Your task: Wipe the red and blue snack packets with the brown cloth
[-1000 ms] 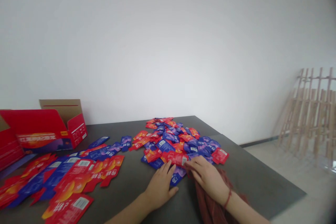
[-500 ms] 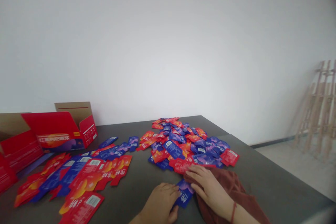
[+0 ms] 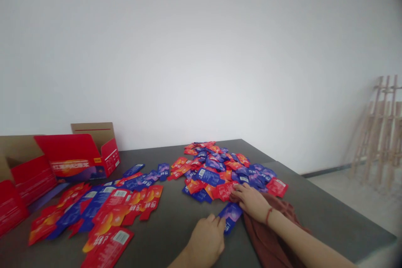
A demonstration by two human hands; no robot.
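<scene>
My left hand is closed on the lower left edge of a blue packet with white lettering. That packet lies at a slant on the dark table. My right hand is just beyond it, fingers bent over the right end of a red packet at the near edge of a pile; the thumb side is partly hidden. Under my right wrist and forearm lies a crumpled brown cloth. The heap of red and blue packets spreads away behind both hands.
More overlapping red and blue packets lie on the left of the table. Open red cardboard boxes stand behind them. The dark table ends at an edge on the right. Wooden racks stand by the pale wall.
My right hand has moved away from me, and the red packet has shifted towards the pile. My left hand and the blue packet have moved right. The view has shifted slightly.
</scene>
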